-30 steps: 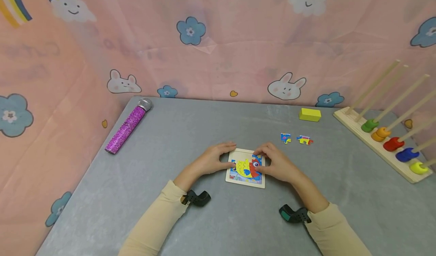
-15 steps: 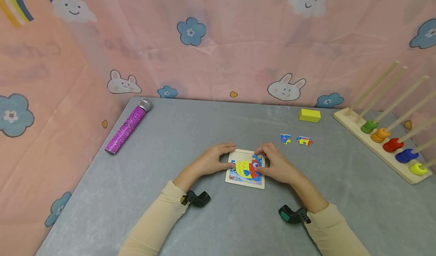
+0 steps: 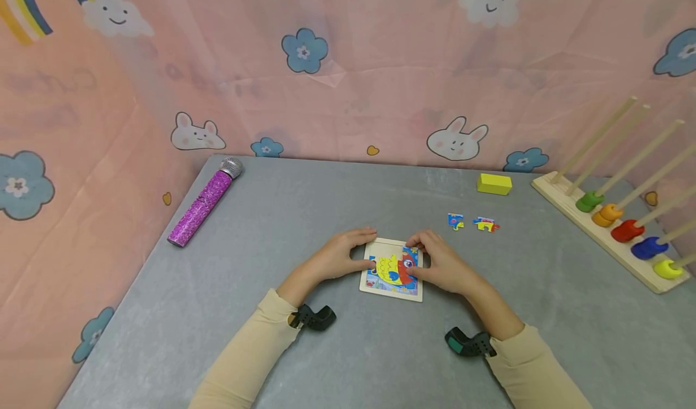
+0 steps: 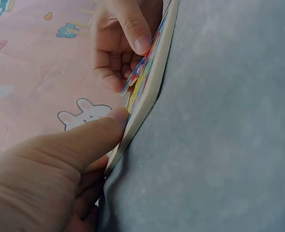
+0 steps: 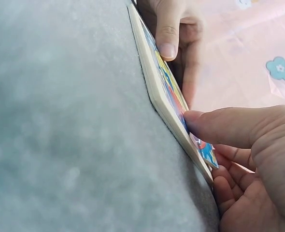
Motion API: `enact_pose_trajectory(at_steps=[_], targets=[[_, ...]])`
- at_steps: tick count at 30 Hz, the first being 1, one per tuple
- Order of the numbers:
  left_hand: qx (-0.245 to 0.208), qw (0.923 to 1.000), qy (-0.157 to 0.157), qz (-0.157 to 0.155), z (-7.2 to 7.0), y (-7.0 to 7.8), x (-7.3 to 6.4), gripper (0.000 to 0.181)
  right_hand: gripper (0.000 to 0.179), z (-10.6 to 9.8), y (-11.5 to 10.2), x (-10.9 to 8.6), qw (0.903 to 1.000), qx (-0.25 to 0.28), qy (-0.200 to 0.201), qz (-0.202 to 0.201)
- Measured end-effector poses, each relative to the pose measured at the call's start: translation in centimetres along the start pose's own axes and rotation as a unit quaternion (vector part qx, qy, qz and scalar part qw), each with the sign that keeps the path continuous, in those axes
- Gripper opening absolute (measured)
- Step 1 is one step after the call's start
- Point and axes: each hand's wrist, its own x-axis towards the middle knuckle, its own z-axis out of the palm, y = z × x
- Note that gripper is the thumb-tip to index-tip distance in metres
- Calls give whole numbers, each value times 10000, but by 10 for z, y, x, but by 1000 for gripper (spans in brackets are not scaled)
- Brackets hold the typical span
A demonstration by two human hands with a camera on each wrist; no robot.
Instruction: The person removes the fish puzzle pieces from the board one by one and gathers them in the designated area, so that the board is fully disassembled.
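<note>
A square wooden puzzle board (image 3: 383, 247) with a yellow and red fish picture lies on the table in front of me, its upper left part bare wood. My left hand (image 3: 342, 255) grips its left side, thumb on the picture and fingers at the far edge. On the right side, my right hand (image 3: 443, 263) holds a puzzle piece (image 5: 208, 153) with red and blue print between thumb and fingers. Both wrist views show that piece tilted, one end raised off the board. Two loose puzzle pieces, a blue one (image 3: 455, 222) and a yellow-red one (image 3: 486, 224), lie beyond the right hand.
A yellow block (image 3: 494, 184) sits near the table's back edge. At the right stands a wooden peg rack (image 3: 609, 234) with coloured beads and tall rods. A glittery purple microphone (image 3: 201, 208) lies at the left. Pink printed cloth (image 3: 370, 95) hangs behind the grey table (image 3: 380, 354).
</note>
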Motion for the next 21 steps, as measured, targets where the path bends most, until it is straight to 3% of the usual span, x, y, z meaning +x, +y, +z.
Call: enact_pose_trajectory(at_steps=[21], targets=[[52, 10000, 30, 64, 2, -2, 0, 63, 37, -2, 9, -2, 9983, 449, 136, -347]])
